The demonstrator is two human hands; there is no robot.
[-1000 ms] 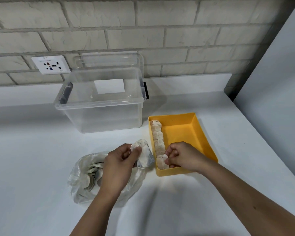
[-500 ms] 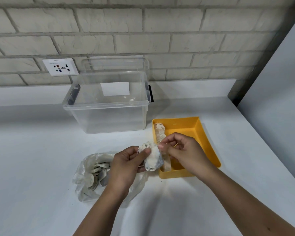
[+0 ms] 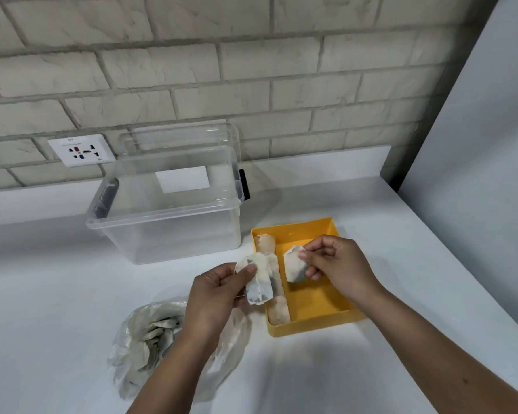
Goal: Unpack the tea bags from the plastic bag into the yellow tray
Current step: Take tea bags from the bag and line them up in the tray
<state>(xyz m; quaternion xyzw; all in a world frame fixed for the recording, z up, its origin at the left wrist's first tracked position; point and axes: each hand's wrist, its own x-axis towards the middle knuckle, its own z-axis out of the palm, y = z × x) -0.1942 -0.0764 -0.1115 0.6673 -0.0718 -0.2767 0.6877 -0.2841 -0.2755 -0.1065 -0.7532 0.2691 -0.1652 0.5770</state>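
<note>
Over the yellow tray, the right hand pinches one tea bag; the left hand pinches a clump beside the tray's filled row. This looks like the placing step: next, lower the bag beside that row. More lie in the plastic bag.

The right part of the yellow tray showed bare floor, open from above, though the right hand hung over it, pinching a tea bag. A row of tea bags filled the strip along the tray's left wall. The left hand, gripping a bunch of tea bags, stood over that left edge. The clear bin blocked the tray's far-left corner. The plastic bag lay near left, and a grey panel closed the right side of the counter.
</note>
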